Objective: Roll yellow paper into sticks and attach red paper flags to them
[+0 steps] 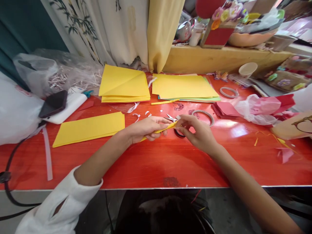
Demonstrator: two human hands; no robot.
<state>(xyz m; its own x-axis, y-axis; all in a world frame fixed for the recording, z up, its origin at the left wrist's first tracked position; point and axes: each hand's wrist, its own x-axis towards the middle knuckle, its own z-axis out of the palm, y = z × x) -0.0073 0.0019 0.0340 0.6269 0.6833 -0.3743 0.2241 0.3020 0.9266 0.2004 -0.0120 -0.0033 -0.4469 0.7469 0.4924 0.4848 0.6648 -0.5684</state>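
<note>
A narrow, folded or twisted strip of yellow paper is held above the red table between my two hands. My left hand is closed round its lower part, and a short end shows below the fingers. At the strip's upper right end, my right hand pinches it between thumb and fingers. Partly hidden behind my hands lie scissors with dark handles. Small white paper scraps are scattered beside them.
Stacks of yellow sheets lie behind and left. Tape rolls and red paper are at right. A phone rests on a white box near plastic bags. The table's front edge runs close to me.
</note>
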